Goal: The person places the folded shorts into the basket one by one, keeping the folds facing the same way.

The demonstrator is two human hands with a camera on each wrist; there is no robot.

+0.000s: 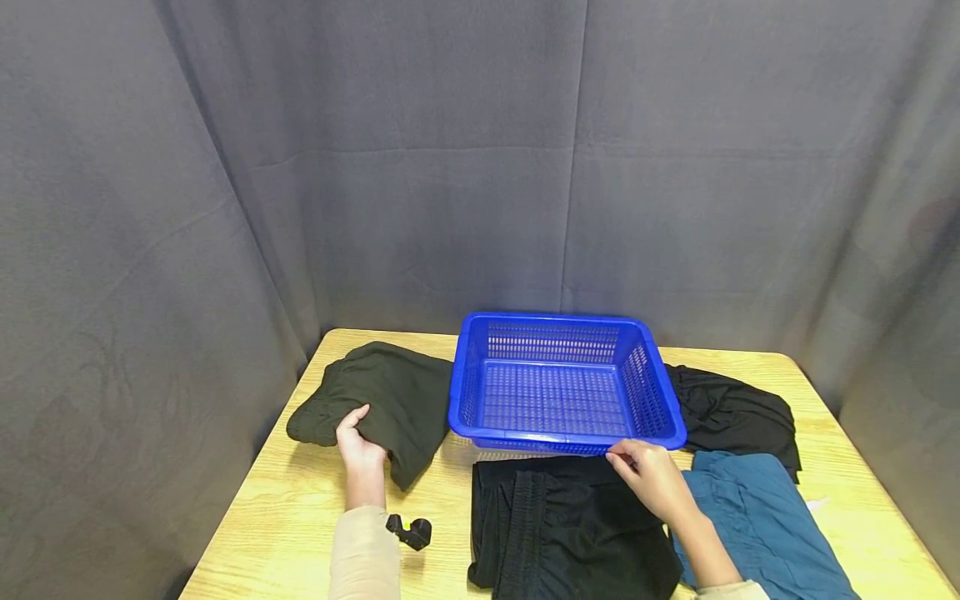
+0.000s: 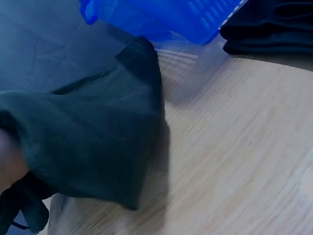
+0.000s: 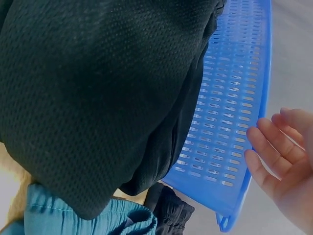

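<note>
Folded dark green pants with a gathered elastic waist are gripped by my left hand, thumb on top and the other fingers hidden by the cloth. In the left wrist view the green cloth hangs above the wood, its lower corner dangling. My right hand is at the front rim of a blue plastic basket, fingers loosely bent and holding nothing. The right wrist view shows its fingers beside the basket's rim; whether they touch it I cannot tell.
Folded black pants lie in front of the basket. Blue pants are at the right, with another black garment behind them. A wooden table carries everything, and grey curtains enclose its back and sides.
</note>
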